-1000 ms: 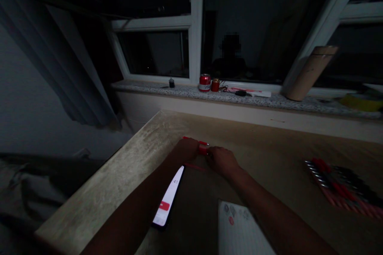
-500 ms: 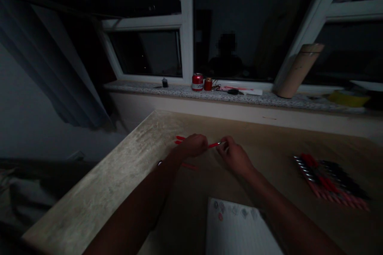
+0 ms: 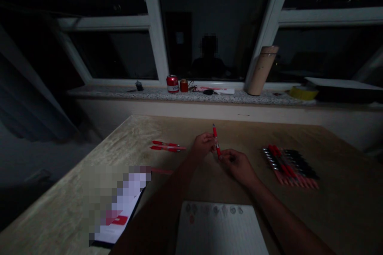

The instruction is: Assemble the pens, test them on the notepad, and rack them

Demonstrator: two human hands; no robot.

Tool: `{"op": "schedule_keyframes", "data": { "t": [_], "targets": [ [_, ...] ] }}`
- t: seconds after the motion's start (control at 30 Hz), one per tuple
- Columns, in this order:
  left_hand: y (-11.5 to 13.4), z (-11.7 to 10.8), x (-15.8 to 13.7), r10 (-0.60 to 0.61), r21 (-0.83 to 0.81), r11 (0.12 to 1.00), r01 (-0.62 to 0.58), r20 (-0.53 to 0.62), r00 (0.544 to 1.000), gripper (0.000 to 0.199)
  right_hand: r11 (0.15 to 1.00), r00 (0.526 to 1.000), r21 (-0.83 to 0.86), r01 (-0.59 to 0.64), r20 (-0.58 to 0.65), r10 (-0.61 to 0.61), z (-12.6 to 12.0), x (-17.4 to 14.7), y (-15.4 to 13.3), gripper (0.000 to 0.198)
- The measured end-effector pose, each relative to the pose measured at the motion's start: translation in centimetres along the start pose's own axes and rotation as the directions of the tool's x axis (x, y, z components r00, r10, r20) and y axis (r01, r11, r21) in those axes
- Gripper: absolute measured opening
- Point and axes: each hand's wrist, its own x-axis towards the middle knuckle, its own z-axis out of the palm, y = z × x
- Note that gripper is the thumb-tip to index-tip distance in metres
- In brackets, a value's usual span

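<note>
A red pen (image 3: 215,131) stands nearly upright above the table, its silver end at the top. My left hand (image 3: 204,144) is closed round the middle of it. At the lower end of the pen, my right hand (image 3: 239,164) pinches it between thumb and fingers. Two more red pens (image 3: 164,149) lie side by side on the table, left of my left hand. In front of my forearms is a lined notebook (image 3: 220,231) with small dark scribbles and one red scribble along its top.
Rows of red and black pens (image 3: 287,167) lie at the right. A lit screen device (image 3: 119,227), partly blurred out, lies at the left. On the windowsill (image 3: 155,95) stand a red can (image 3: 172,84), a small red jar (image 3: 184,85), a tan flask (image 3: 262,71) and yellow tape (image 3: 303,93).
The pen has swung from roughly level to nearly upright between my hands. My view has turned to the right, and the lit screen has come into sight at the left.
</note>
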Motion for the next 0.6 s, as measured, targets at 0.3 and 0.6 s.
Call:
{"op": "schedule_keyframes", "data": {
  "t": [0.3, 0.6],
  "targets": [
    [-2.0, -0.3, -1.6, -0.046, -0.321, 0.946, 0.041, -0.008, 0.999, 0.028, 0.972, 0.986, 0.223, -0.078, -0.129, 0.108, -0.4, 0.2, 0.6, 0.033],
    [-2.3, -1.5, -2.5, -0.004, -0.175, 0.985, 0.009, 0.028, 1.0, 0.03, 0.504, 0.939, 0.863, -0.047, -0.134, 0.317, -0.8, 0.5, 0.9, 0.025]
  ]
}}
